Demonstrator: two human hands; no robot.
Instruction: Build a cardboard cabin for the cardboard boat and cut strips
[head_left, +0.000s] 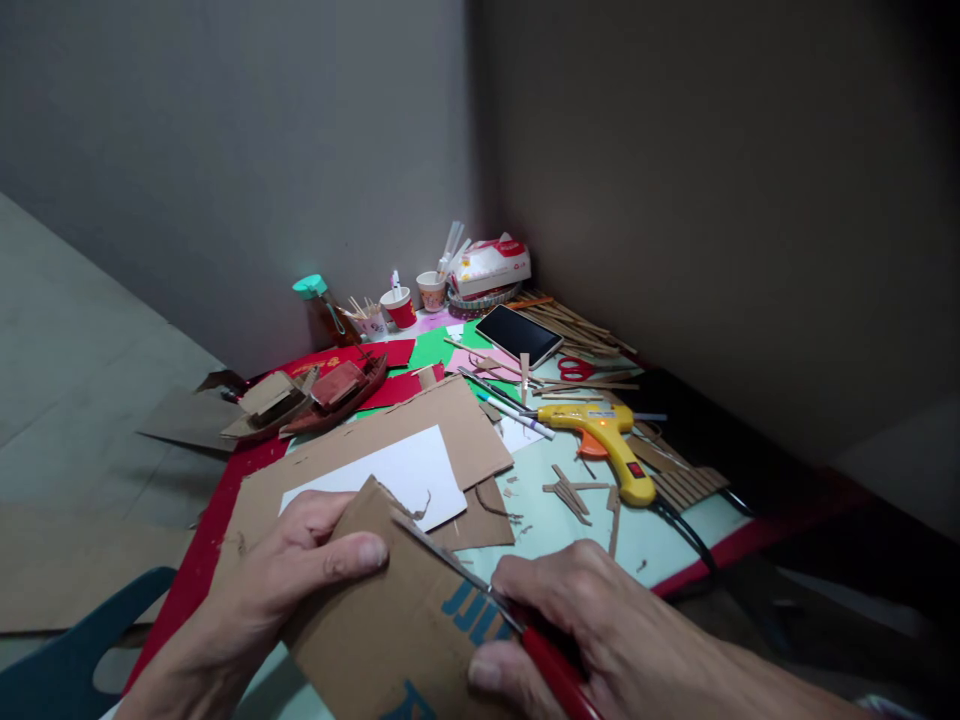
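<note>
A piece of brown cardboard (390, 620) with blue letters is held low at the near edge of the surface (675, 540), in front of the person. It looks light and fairly stiff, but it could bend or crease if squeezed hard, and its cut edge is rough. It is best gripped flat near an edge, away from the blade. Its long side seems to run from the near right up to the far left, and its pointed corner aims at the far left, toward the white sheet (390, 480).

The left hand (277, 580) is closed on the cardboard's left edge, with the thumb pressed flat on top. The right hand (600, 630) is wrapped around a red-handled knife (525, 635), and the thin blade is laid on the cardboard, pointing up and left.

Just past the cardboard, a bigger brown board (457, 430) is seen under the white sheet. To the right, a yellow glue gun (611, 440) is lying among thin cardboard strips. Farther back, a dark phone (519, 335), red scissors (576, 369), a small cardboard boat (307, 395) and some paper cups (400, 306) can be seen near the wall
</note>
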